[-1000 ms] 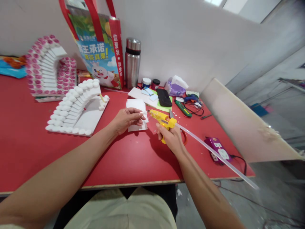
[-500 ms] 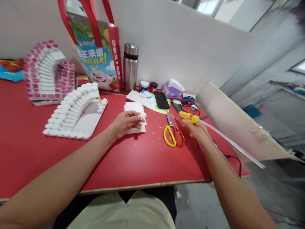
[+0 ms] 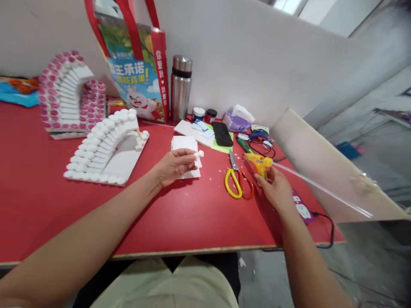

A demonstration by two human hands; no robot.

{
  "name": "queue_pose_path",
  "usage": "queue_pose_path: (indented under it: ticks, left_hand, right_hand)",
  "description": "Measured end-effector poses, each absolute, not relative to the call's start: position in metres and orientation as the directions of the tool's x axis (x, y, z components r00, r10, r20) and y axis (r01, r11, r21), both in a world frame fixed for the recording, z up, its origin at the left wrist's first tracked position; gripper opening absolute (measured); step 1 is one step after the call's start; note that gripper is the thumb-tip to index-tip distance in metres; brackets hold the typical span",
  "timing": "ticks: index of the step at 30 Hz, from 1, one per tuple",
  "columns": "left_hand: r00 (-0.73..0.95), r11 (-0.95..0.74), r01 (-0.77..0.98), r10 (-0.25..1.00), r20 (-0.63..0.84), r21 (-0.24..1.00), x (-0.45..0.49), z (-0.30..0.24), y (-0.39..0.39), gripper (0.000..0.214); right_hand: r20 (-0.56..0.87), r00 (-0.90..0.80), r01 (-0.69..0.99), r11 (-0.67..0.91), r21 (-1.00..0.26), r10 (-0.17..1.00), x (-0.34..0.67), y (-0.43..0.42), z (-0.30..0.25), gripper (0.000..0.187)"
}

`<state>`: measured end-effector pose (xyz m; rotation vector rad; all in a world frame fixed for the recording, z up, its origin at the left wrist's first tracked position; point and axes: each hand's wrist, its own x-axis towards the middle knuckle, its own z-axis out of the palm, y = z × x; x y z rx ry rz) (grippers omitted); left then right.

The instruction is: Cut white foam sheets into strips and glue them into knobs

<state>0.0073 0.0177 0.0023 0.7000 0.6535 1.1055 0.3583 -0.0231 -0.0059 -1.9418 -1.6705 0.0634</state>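
My left hand [image 3: 178, 167] is closed, pinching a small white piece [image 3: 199, 153] between thumb and fingertips above a stack of white cards [image 3: 184, 143]. At the right, my right hand [image 3: 276, 188] has its thumb and fingers around the handle of a yellow glue gun [image 3: 259, 161]. A long clear glue stick [image 3: 324, 188] juts from the gun's back end. Scissors [image 3: 238, 176] with one yellow and one red handle lie between my hands. To the left stands a white arched model [image 3: 99, 147] edged with round white pads.
Behind stand a pink-and-white arched model [image 3: 61, 100], a printed bag [image 3: 138, 77] and a steel flask [image 3: 182, 92]. Small jars [image 3: 198, 114], a black case [image 3: 222, 134], a tissue pack [image 3: 237, 120] and cables line the wall. A purple box [image 3: 303, 209] with a cord sits near the right edge.
My right hand has shifted back on the glue gun, so more of its handle shows. My left hand still pinches the white piece, which now sticks out further. The view has shifted slightly.
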Motion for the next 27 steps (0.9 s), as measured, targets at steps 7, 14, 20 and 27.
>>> queue_pose_path:
  ticks: [7,14,20,27]
  left_hand:
    - [0.339,0.349,-0.558,0.924,-0.177,0.753,0.01,0.0,0.015,0.03]
    - [0.306,0.335,-0.54,0.933,-0.191,0.772,0.009,0.001,0.016,0.039]
    - [0.326,0.348,-0.489,0.924,-0.202,0.8,0.009,-0.001,0.016,0.035]
    - [0.339,0.343,-0.451,0.92,-0.197,0.824,0.011,-0.003,0.017,0.034]
  right_hand:
    - [0.487,0.021,0.916,0.178,-0.359,0.873,0.269,-0.081,0.043,0.038]
    - [0.164,-0.074,0.321,0.179,-0.93,0.984,0.194,-0.006,0.042,0.027]
    - [0.012,-0.085,-0.057,0.007,-0.998,0.996,0.184,0.006,0.017,0.026]
    - [0.004,-0.083,-0.094,-0.004,-0.996,0.997,0.184,0.002,0.012,0.027]
